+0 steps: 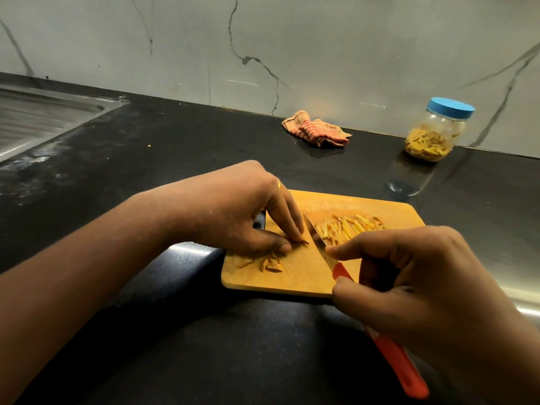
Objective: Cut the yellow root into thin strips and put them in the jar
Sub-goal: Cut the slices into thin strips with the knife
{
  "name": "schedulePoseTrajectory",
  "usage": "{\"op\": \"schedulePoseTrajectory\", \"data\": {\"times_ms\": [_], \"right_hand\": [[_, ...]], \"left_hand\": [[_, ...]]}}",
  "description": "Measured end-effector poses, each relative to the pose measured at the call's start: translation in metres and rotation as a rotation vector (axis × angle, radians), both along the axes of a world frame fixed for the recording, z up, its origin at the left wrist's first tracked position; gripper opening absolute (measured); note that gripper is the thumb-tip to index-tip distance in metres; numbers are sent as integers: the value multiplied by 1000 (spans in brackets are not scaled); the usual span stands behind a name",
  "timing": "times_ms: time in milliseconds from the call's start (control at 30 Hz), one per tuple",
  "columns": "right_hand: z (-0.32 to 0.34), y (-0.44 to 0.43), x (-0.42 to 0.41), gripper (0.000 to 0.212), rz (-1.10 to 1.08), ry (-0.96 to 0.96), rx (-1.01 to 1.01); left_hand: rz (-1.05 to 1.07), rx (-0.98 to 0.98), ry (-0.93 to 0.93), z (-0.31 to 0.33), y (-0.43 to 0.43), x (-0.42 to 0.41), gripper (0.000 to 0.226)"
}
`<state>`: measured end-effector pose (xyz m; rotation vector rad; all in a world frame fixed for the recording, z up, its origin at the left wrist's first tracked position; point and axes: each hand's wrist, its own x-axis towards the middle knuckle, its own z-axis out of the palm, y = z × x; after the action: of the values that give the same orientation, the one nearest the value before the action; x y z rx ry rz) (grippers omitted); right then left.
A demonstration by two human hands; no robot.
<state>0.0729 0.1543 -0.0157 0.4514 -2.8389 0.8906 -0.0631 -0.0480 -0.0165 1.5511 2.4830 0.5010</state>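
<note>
left hand: the left hand point(233, 211) pins a small piece of the yellow root point(301, 241) to the cutting board point(292, 277), with fingertips and thumb curled tight on it.
right hand: the right hand point(409, 282) grips the red handle of the knife point(318, 244), the forefinger laid along the back of the blade; the blade stands just beside the left fingertips.
strips: a loose heap of strips point(350, 226) lies on the board, on the far side of the blade.
step: it looks like slicing of a last short piece; the person should tuck the fingertips back and make narrow, slow cuts.
jar: the jar point(435, 133) stands well apart at the back right, near the wall, partly filled, its blue lid point(450, 107) on; it needs opening first.
edges: scraps point(271, 264) lie near the board's front edge, and the strips reach close to its right edge, so sweeping could push some off.
room: the way to the jar goes over the dark counter point(175, 159); the cloth point(315, 130) lies left of that way, the sink point(38, 115) far left.
</note>
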Motion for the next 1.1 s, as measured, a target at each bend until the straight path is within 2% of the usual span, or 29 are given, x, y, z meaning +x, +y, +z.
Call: {"op": "schedulePoseTrajectory", "data": {"times_ms": [233, 633, 767, 1100], "right_hand": [[1, -2, 0, 33, 16, -33, -24], [0, -2, 1, 26, 18, -45, -70], [0, -1, 1, 32, 18, -45, -64], [0, -3, 1, 24, 12, -57, -34]], "left_hand": [[-13, -18, 5, 0, 1, 0, 24], [-10, -2, 42, 2, 0, 1, 27], [-15, -31, 56, 1, 1, 3, 28], [-21, -74, 52, 3, 1, 4, 28]]}}
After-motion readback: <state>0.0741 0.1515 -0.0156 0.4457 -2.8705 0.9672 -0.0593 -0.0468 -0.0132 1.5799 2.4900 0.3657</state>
